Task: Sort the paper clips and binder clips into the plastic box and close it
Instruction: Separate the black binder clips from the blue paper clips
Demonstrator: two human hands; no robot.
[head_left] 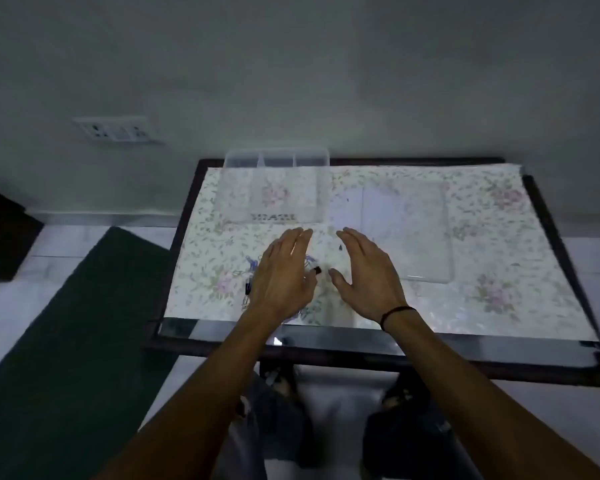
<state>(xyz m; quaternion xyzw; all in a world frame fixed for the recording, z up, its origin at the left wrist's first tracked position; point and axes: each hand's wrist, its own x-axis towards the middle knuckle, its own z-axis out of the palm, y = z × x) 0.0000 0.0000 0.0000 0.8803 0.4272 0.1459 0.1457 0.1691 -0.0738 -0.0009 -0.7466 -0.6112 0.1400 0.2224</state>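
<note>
the clear plastic compartment box (pixel 276 183) sits open at the far left of the worktop, its back edge reaching past the worktop's rim, dividers showing through its walls. its flat clear plastic lid (pixel 407 233) lies just to the right of it on the cloth. nearer to me, a blurred scatter of blue and dark paper clips and binder clips (pixel 252 271) lies on the cloth, partly hidden under my left hand (pixel 284 271); one small black binder clip (pixel 316 270) shows in the gap between my hands. my left hand is spread, fingers straight, palm down over the clips. my right hand (pixel 364 271) is spread too, fingers relaxed and holding nothing, a thin black band (pixel 395 312) round its wrist. the dark-framed glass worktop (pixel 551 348) carries a pale floral cloth (pixel 499 271). a dark green mat (pixel 66 341) lies on the floor to the left, and a white socket plate (pixel 116 129) is on the wall.
</note>
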